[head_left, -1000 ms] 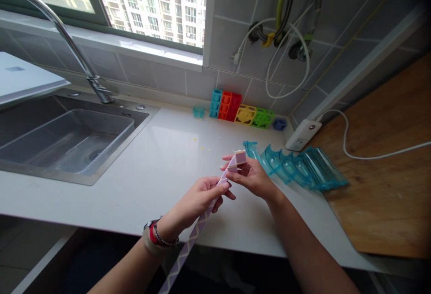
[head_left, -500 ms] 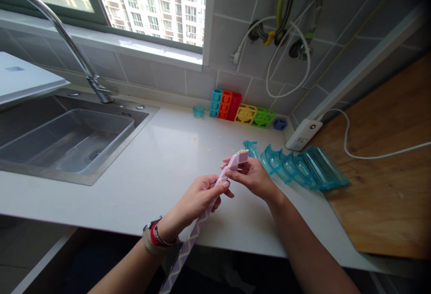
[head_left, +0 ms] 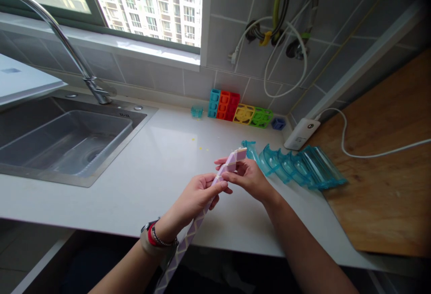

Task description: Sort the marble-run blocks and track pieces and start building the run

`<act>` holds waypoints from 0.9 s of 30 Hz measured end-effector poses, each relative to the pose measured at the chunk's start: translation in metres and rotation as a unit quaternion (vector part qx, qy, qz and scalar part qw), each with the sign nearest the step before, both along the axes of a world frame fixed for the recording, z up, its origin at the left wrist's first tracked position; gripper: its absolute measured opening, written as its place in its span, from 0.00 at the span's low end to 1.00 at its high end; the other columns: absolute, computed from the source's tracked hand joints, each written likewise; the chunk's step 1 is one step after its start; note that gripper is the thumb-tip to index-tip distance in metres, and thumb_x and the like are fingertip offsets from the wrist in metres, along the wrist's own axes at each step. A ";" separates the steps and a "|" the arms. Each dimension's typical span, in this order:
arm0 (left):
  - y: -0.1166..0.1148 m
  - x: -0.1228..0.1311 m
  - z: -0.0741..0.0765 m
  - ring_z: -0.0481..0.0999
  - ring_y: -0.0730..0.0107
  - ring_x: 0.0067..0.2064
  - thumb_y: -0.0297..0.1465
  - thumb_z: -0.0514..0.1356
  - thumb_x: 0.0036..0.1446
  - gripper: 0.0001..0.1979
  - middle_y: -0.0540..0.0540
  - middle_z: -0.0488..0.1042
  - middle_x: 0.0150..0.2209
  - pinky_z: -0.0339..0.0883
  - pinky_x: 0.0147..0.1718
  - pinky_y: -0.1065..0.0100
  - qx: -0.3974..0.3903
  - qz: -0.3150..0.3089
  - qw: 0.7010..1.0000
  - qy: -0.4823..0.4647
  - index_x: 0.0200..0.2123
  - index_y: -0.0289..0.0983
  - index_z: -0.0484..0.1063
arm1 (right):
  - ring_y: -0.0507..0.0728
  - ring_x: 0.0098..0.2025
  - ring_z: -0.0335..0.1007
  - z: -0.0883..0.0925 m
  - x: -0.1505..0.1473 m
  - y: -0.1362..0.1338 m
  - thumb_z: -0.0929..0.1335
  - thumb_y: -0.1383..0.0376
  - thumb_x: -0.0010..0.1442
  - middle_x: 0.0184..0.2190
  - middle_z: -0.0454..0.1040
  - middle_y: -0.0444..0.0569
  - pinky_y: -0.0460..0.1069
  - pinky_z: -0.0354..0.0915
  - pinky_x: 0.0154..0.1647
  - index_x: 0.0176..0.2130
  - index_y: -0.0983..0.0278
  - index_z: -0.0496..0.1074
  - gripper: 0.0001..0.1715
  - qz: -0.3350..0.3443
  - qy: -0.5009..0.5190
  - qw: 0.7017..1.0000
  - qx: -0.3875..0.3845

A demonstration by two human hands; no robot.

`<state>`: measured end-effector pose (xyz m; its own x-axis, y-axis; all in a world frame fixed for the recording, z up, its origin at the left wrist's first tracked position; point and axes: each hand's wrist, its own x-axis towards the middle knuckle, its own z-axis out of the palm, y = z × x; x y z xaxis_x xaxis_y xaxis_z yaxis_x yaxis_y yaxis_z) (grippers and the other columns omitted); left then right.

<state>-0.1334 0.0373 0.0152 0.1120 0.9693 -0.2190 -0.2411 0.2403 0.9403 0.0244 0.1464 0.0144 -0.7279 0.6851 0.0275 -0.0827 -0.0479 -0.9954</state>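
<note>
Both my hands hold a long purple-and-white twist snake toy [head_left: 188, 235] over the white counter [head_left: 161, 168]. My left hand [head_left: 197, 197] is closed round the toy's middle, and the rest of it runs down past my wrist below the counter edge. My right hand [head_left: 247, 177] pinches the toy's far end, whose straight tip points up and away from me. Just right of my right hand lies a row of clear blue curved plastic pieces [head_left: 296, 164].
A steel sink [head_left: 63, 137] with a tall tap [head_left: 90, 83] is at the left. Coloured plastic blocks [head_left: 239, 112] line the tiled back wall. A white power adapter [head_left: 301, 133] with its cable lies beside a wooden board [head_left: 380, 173] at the right.
The bent end segment of the toy has been turned straight in line with the rest. Both hands have shifted slightly left and nearer.
</note>
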 end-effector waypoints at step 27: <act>-0.001 0.001 -0.002 0.64 0.79 0.13 0.51 0.58 0.64 0.24 0.45 0.78 0.25 0.49 0.12 0.76 -0.015 -0.020 1.000 0.012 0.38 0.34 0.71 | 0.58 0.34 0.76 -0.013 -0.007 -0.006 0.75 0.57 0.57 0.33 0.81 0.50 0.52 0.72 0.36 0.42 0.65 0.80 0.17 -0.085 0.027 0.996 0.011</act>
